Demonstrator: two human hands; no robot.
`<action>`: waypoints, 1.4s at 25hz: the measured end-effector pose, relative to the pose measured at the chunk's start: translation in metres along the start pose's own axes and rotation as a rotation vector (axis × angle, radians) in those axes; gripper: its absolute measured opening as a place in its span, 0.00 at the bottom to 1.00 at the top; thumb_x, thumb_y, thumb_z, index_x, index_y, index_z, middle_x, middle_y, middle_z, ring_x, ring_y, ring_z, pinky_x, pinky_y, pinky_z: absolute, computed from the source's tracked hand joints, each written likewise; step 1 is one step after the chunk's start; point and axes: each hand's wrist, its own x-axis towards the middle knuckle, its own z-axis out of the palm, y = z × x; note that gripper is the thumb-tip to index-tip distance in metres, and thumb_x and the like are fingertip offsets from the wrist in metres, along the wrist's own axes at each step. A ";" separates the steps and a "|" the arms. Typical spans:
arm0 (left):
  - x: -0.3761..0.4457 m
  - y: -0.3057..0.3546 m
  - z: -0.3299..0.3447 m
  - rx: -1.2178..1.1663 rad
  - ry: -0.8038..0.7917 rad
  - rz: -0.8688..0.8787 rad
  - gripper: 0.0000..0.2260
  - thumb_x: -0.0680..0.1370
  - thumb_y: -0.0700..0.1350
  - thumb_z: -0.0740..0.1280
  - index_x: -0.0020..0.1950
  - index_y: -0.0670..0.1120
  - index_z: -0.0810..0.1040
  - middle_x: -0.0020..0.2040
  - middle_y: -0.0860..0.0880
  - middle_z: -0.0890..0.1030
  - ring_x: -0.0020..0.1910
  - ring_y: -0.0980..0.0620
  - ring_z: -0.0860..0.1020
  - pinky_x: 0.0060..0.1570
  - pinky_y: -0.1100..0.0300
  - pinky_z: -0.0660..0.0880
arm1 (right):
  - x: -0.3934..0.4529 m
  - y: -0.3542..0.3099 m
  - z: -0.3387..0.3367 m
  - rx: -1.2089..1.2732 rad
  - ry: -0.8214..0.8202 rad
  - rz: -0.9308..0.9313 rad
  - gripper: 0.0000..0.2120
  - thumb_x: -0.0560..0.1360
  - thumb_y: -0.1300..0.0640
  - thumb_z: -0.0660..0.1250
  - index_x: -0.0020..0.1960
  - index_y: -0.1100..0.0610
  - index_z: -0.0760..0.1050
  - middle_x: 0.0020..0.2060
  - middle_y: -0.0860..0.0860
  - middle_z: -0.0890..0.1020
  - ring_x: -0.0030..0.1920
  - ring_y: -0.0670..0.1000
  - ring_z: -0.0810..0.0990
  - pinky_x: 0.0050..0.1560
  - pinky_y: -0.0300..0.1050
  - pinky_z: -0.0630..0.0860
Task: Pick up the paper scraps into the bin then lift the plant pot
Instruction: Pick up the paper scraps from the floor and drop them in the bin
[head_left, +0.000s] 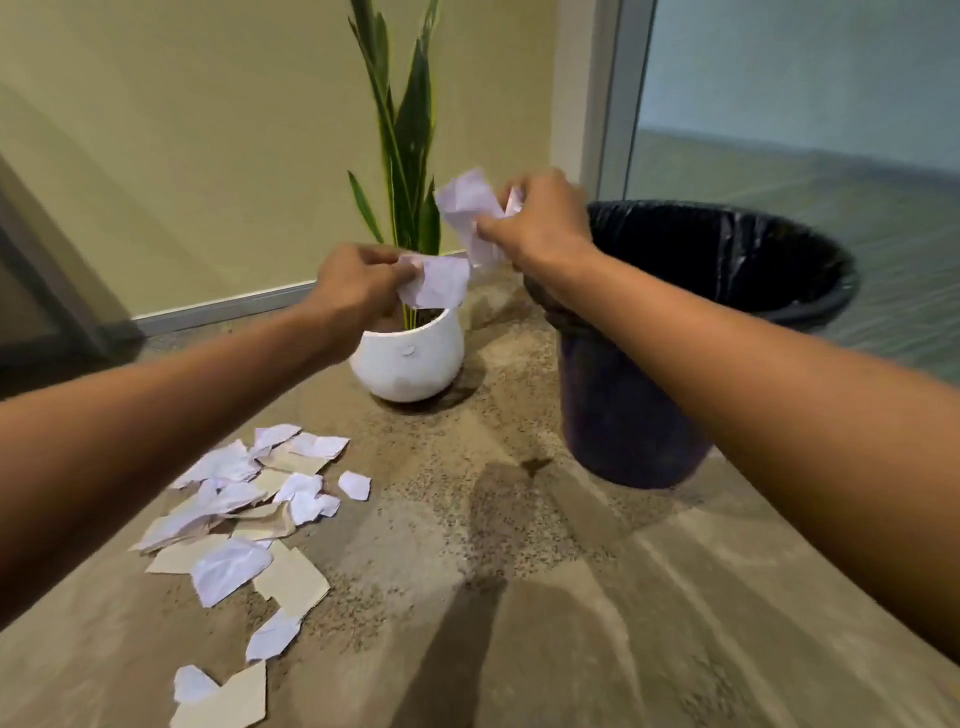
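Observation:
My left hand (358, 280) grips a white paper scrap (441, 283) just above the rim of the white plant pot (408, 361). My right hand (540, 221) holds several crumpled scraps (467, 200) in the air, left of the black-lined bin (691, 332). Tall green leaves (402, 150) rise from the pot behind both hands. Many torn white and beige scraps (244, 514) lie spread on the floor at the lower left.
The bin stands on the speckled brown floor (519, 571) to the right of the pot. A beige wall (182, 156) runs behind, and a glass panel with a metal frame (608, 104) stands at the right rear.

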 end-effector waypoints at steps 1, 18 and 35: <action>0.004 0.015 0.011 -0.035 -0.007 0.020 0.08 0.76 0.39 0.66 0.52 0.37 0.80 0.36 0.43 0.77 0.29 0.52 0.72 0.27 0.63 0.70 | 0.007 0.005 -0.018 0.005 0.067 0.037 0.09 0.69 0.55 0.71 0.41 0.58 0.73 0.41 0.56 0.77 0.42 0.54 0.76 0.37 0.44 0.68; -0.003 0.069 0.121 -0.150 -0.227 0.049 0.06 0.75 0.34 0.66 0.52 0.34 0.77 0.35 0.43 0.76 0.32 0.51 0.77 0.32 0.63 0.81 | 0.013 0.081 -0.088 -0.076 0.052 0.202 0.04 0.67 0.59 0.76 0.40 0.57 0.82 0.42 0.54 0.85 0.42 0.50 0.79 0.46 0.46 0.78; -0.060 -0.087 -0.053 0.330 -0.323 -0.193 0.05 0.73 0.35 0.69 0.49 0.38 0.81 0.38 0.42 0.80 0.33 0.53 0.79 0.31 0.67 0.79 | -0.091 0.021 0.113 0.031 -0.607 -0.104 0.06 0.67 0.59 0.76 0.44 0.58 0.83 0.38 0.53 0.84 0.36 0.47 0.79 0.42 0.42 0.78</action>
